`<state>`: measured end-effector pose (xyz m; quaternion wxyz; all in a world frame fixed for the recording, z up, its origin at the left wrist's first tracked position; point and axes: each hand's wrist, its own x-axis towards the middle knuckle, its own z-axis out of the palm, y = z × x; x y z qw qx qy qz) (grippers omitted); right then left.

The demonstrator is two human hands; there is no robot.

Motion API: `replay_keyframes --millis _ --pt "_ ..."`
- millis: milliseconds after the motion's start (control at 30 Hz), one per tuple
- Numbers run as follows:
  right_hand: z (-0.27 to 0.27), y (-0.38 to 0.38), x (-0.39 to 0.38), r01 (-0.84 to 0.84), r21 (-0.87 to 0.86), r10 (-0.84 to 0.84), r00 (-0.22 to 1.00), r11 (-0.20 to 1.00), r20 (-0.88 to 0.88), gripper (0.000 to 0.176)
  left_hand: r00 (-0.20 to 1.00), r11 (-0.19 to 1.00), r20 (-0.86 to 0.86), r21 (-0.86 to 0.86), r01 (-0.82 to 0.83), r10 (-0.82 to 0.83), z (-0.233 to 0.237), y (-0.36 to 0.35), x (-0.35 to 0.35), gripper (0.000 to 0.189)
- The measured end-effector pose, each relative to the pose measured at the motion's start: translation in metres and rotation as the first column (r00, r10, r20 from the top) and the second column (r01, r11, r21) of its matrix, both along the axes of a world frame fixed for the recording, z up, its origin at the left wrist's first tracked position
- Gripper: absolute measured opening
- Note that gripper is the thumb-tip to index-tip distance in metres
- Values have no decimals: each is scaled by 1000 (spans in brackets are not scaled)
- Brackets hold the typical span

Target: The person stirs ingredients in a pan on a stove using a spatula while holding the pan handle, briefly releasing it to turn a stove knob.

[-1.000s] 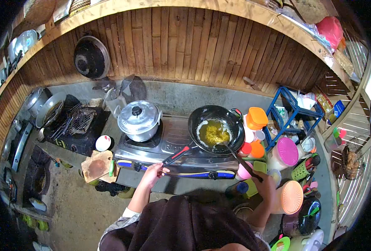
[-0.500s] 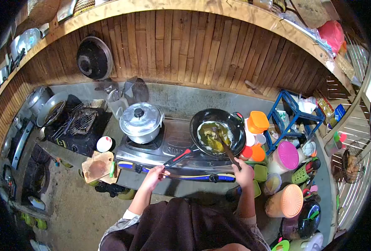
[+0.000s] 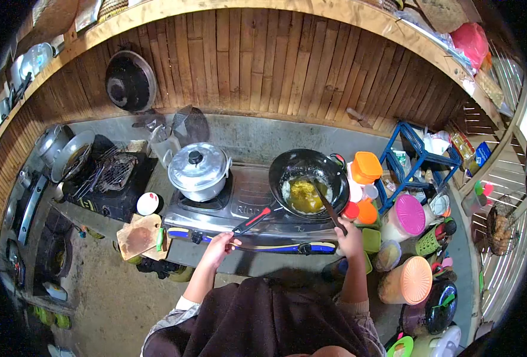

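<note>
Silvery lidded pot (image 3: 197,172) sits left of the black wok (image 3: 309,184).

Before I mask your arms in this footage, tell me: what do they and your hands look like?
My left hand and right hand wear no gloves. Greyish patterned sleeves stop short of the wrists, the left one with a white cuff. Dark brown cloth drapes over the upper arms.

Single head-worn view, looking forward and steeply down from above stove, wide fisheye coverage.
</note>
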<state>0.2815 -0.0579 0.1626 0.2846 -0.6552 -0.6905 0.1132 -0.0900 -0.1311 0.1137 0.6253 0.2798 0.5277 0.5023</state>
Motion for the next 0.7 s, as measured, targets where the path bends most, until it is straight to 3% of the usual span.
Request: replay_keyframes --millis 133,200,233,333,367,700 --pt "-12 -8 25 -48 -28 45 994 998 -98 32 1000 1000 1 -12 -2 2 -1 1 0 19" --pt "-8 -20 35 -136 176 151 986 975 -74 30 1000 1000 -4 8 8 -8 -3 2 0 18" --pt "12 -30 32 -151 58 160 967 987 -199 31 1000 1000 -5 6 12 -12 -2 2 1 18" --pt "61 -54 25 -119 -47 108 975 992 -194 32 1000 1000 24 -4 -9 9 0 2 3 18" --pt "65 -57 32 -124 -97 116 989 987 -89 34 1000 1000 27 -3 -9 9 0 2 4 18" --pt "110 -90 40 -32 -138 29 999 990 -25 23 999 1000 44 -10 6 -6 -1 5 5 18"
